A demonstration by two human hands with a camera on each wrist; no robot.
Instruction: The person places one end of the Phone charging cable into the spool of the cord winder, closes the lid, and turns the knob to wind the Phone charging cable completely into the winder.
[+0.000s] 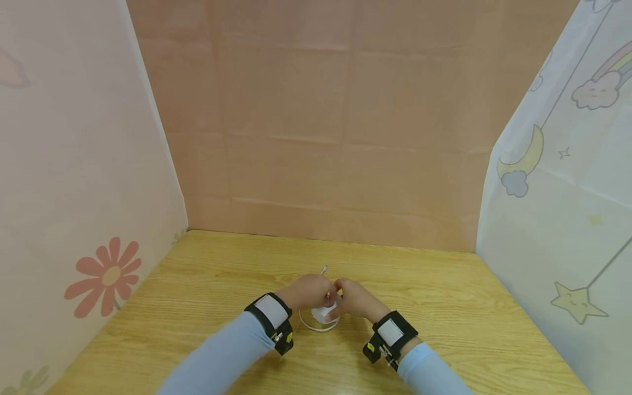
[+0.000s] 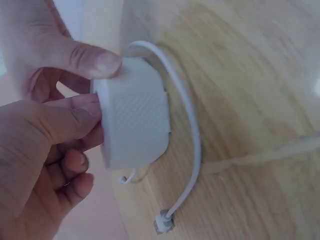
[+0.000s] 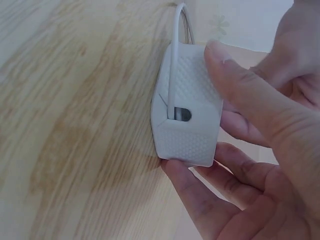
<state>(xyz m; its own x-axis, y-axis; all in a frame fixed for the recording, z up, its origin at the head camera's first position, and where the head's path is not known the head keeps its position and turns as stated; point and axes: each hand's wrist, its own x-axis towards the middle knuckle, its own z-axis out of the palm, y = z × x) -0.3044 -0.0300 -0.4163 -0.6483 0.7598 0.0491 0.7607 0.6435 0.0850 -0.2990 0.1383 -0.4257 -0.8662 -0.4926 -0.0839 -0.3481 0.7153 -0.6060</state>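
A small white plastic case [image 1: 322, 315] with bevelled corners and textured faces is held upright on the wooden table between both hands. My right hand [image 1: 359, 299] grips it, thumb over one edge and fingertips under the opposite edge in the right wrist view. My left hand [image 1: 310, 291] has thumb and curled fingers pinched at the case's top side; exactly what lies between those fingertips is hidden. A white cable [image 2: 192, 130] leaves a slot [image 3: 183, 114] in the case and loops over the table. Its plug [image 2: 163, 221] lies beside the case in the left wrist view.
The wood-grain table [image 1: 237, 263] is bounded by a brown paper-covered back panel [image 1: 316, 137]. Printed white sheets hang at the left, with a red flower [image 1: 111, 276], and at the right, with a moon [image 1: 525, 156] and star.
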